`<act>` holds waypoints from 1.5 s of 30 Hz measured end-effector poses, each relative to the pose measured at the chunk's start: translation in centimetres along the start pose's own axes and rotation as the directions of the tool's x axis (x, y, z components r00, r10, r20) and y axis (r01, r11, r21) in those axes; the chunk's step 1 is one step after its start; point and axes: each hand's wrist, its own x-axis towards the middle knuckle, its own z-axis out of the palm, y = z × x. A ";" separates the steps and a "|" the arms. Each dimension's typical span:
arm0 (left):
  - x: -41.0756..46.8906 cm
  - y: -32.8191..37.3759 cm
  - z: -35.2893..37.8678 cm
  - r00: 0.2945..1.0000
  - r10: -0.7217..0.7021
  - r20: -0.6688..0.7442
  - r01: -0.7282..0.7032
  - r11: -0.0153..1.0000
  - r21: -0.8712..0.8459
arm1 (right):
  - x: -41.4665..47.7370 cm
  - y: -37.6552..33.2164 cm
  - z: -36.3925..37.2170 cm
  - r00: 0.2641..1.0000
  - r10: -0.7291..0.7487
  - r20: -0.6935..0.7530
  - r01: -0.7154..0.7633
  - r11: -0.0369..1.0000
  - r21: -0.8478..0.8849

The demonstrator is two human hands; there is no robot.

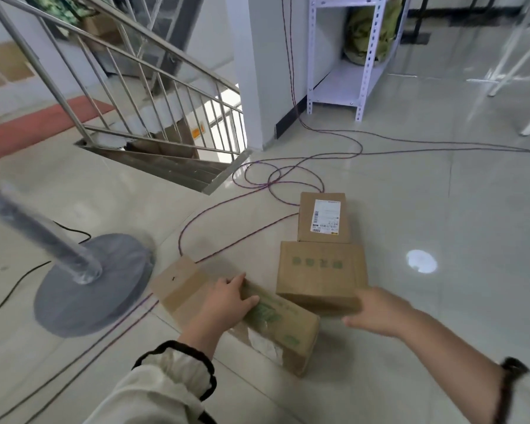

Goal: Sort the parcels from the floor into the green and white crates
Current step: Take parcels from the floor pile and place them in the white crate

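Long box [282,328], square box [318,270] and labelled box [323,217] lie on the floor [441,209]; no crate in view, so sorting appears barely begun. Left hand [227,298] grips the long box, left of the square box. Right hand [377,310], blurred, is at the square box's near corner; grip cannot be told.

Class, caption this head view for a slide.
Left hand grips the long parcel; right hand reaches toward the middle parcel.

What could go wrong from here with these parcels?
1. The left hand grips the long box alone; one-handed, it may tip or slip when lifted.
2. Purple cables loop across the floor close by: a trip or snag risk.
3. The right hand is blurred at the middle box corner; a corner hold could slip.
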 end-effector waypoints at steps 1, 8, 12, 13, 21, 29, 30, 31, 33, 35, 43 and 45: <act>0.4 0.3 0.2 1.000 0.007 -0.008 -0.006 1.000 0.022 | 0.6 -0.2 1.2 0.997 -0.043 0.068 0.042 0.999 0.008; 1.4 1.6 1.4 0.998 -0.052 -0.021 0.054 0.994 0.092 | 2.8 -0.9 5.3 0.980 -0.162 0.114 0.100 0.903 0.419; 2.0 1.5 1.5 0.997 -0.061 -0.054 0.062 0.998 0.026 | 4.2 -0.2 5.5 0.986 -0.161 0.054 0.102 0.816 0.570; 1.9 1.4 1.5 0.996 -0.044 -0.071 0.041 0.999 -0.033 | 4.5 -0.1 5.5 0.990 -0.142 0.021 0.102 0.802 0.588; 0.6 -0.6 2.3 0.990 0.052 0.132 0.084 0.539 -0.838 | 5.7 0.5 5.9 0.997 0.054 -0.052 -0.006 0.748 0.663; 2.0 2.2 4.9 0.994 -0.083 0.067 0.099 0.950 -0.296 | 4.4 1.6 7.8 0.825 0.216 0.522 -0.535 0.593 0.602; 2.1 2.1 5.9 0.994 -0.077 0.083 0.096 0.961 -0.260 | 4.2 1.8 8.5 0.790 0.209 0.577 -0.585 0.541 0.604; 2.2 2.0 6.8 0.992 -0.054 0.118 0.084 0.962 -0.261 | 4.2 1.9 9.0 0.777 0.204 0.595 -0.607 0.492 0.624; 2.1 1.8 7.8 0.985 -0.003 0.171 0.067 0.927 -0.370 | 4.4 2.2 9.3 0.795 0.198 0.574 -0.599 0.407 0.690; 2.0 1.5 7.5 0.993 -0.069 0.094 0.108 0.846 -0.522 | 4.7 2.4 9.1 0.829 0.206 0.521 -0.558 0.388 0.734; -1.9 -1.1 5.3 0.732 -0.499 0.464 0.586 0.809 -0.053 | 6.2 2.0 10.1 0.993 0.117 -0.008 -0.102 0.893 0.439; -2.2 -0.9 5.4 0.674 -0.466 0.573 0.633 0.764 -0.123 | 6.3 2.0 10.2 0.997 0.083 0.006 -0.080 0.932 0.353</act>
